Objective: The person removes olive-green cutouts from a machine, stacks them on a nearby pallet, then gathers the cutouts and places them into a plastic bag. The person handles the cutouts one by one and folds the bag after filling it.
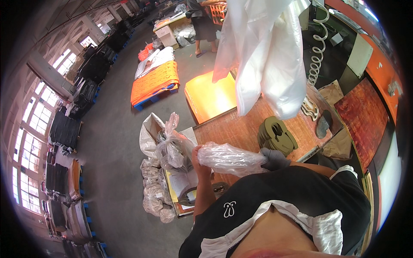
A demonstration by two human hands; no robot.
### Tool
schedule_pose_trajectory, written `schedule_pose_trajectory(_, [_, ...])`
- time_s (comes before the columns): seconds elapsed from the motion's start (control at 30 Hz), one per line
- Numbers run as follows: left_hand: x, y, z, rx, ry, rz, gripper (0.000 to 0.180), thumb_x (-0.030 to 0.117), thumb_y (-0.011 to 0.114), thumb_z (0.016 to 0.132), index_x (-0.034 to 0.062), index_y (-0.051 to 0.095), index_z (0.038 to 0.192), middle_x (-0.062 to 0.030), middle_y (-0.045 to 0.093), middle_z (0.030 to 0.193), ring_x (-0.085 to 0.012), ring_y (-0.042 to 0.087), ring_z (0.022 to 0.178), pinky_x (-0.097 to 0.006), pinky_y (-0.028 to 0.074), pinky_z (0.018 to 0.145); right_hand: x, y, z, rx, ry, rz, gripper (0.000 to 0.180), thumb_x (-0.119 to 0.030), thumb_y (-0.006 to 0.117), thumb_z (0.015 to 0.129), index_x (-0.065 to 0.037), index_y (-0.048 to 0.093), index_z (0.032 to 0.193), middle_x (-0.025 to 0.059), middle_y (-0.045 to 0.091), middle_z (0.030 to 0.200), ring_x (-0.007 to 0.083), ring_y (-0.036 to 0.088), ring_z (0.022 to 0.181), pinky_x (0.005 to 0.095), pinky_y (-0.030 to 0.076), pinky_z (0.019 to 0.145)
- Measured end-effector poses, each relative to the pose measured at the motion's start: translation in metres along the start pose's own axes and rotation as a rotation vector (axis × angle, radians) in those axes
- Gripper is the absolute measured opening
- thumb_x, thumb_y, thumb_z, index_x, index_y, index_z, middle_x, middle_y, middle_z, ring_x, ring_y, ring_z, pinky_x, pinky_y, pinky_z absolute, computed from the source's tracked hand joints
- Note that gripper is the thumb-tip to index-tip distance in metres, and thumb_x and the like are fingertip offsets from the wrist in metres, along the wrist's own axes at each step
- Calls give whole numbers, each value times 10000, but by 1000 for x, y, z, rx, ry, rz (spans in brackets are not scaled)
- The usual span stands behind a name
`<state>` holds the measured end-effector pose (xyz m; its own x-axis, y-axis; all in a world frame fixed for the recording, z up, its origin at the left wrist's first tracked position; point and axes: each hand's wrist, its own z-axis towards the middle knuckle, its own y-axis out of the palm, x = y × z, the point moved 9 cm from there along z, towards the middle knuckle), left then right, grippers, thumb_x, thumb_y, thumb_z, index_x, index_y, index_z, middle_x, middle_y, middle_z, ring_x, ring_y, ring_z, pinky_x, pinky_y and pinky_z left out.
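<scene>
A crumpled clear plastic bag (230, 158) stretches between my two hands, just in front of my chest. Bare fingers of my left hand (199, 157) are closed around its left end. At the other end, my right hand (275, 159), in a grey glove, grips the plastic; its fingertips are partly hidden. Whether anything lies inside the bag, I cannot tell. Just beyond my right hand, a stack of olive-green cut-out pieces (276, 136) rests on the wooden table (232, 134).
Large translucent plastic sheets (269, 56) hang over the table. Tied clear bags (170, 148) crowd its left side. A dark oval piece (324, 124) lies at the right, below a coiled white hose (318, 47). Orange sheets (157, 81) sit on a pallet; a person (203, 26) stands far off.
</scene>
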<state>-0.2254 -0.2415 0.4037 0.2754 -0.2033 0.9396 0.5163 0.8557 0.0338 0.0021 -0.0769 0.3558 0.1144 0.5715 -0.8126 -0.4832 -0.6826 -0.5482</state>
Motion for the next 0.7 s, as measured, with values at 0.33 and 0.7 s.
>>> schedule_pose_trajectory(0.33, [-4,1,1,-51,-30,-23,202,46,547,809,14,519,1006,-55,572,914,-126,540,838,-260,442,770,0,0,0,25,-59,42,201,-127,686,671,-87,512,762,147,532,668,327,556,659,389,423,575])
schedule_pose_trajectory(0.7, [-8,1,2,-67,-122,-53,192,52,574,809,12,533,992,-57,590,926,-130,552,837,-261,451,771,3,1,1,66,-61,89,179,-127,674,688,-88,537,797,131,540,675,312,559,645,386,431,563])
